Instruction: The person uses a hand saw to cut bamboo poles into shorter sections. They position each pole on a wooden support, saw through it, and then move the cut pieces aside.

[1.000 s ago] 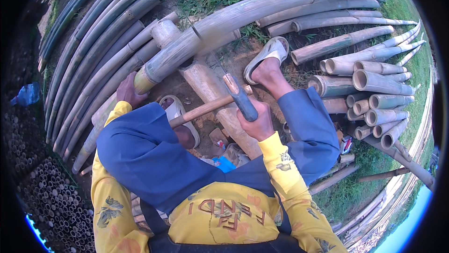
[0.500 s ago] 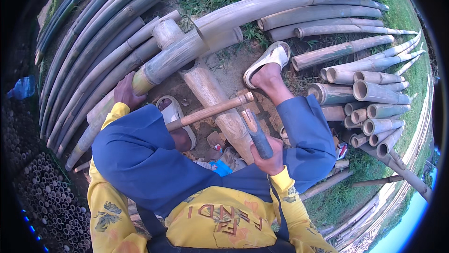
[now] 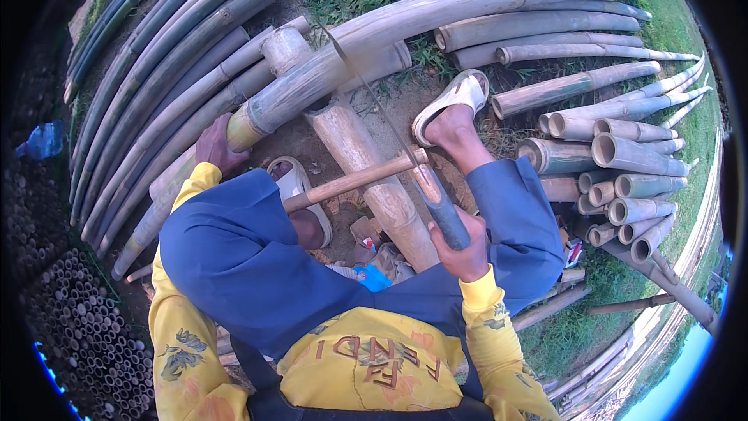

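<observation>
So a saw (image 3: 389,129) is gripped by the right hand (image 3: 461,246) just right of centre frame, fingers closed around its blue handle, with the thin blade running up and left from there to the thick bamboo pole (image 3: 405,39) that slants across the upper middle. A wooden stick (image 3: 354,181) is fixed crosswise near the handle end, angling down-left over the blue trousers. The cut end of that same pole is held by the left hand (image 3: 216,147) at centre left, fingers wrapped against it. A second, shorter bamboo piece (image 3: 366,164) is laid underneath, pointing down toward the knees. A white sandal (image 3: 452,102) is worn on the foot planted just right of the blade, another sandal (image 3: 300,191) on the foot at centre. Long poles are stacked along the upper left, and cut bamboo tubes (image 3: 615,179) are piled on the right with open ends showing
</observation>
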`<move>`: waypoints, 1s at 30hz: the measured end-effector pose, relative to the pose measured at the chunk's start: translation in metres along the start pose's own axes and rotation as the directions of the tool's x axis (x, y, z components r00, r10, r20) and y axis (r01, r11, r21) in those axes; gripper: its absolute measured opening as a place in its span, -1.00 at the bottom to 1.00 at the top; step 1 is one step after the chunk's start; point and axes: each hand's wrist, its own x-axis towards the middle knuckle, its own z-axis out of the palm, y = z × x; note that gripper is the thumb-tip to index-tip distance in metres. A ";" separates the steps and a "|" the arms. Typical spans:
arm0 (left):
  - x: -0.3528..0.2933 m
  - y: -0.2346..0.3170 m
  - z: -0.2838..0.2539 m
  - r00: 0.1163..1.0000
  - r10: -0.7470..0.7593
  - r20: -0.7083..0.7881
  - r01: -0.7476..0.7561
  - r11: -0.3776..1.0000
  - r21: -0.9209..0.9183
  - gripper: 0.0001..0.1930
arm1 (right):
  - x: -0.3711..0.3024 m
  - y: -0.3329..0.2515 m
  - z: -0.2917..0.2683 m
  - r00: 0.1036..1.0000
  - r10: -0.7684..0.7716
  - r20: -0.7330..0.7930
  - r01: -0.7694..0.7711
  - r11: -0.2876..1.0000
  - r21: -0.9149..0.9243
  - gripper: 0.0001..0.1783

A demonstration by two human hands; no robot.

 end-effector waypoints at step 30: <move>-0.029 0.005 -0.115 0.922 0.159 0.352 -0.048 0.951 -0.305 -0.09 | -0.064 -0.072 -0.063 0.996 0.032 -0.088 -0.044 0.990 -0.135 -0.89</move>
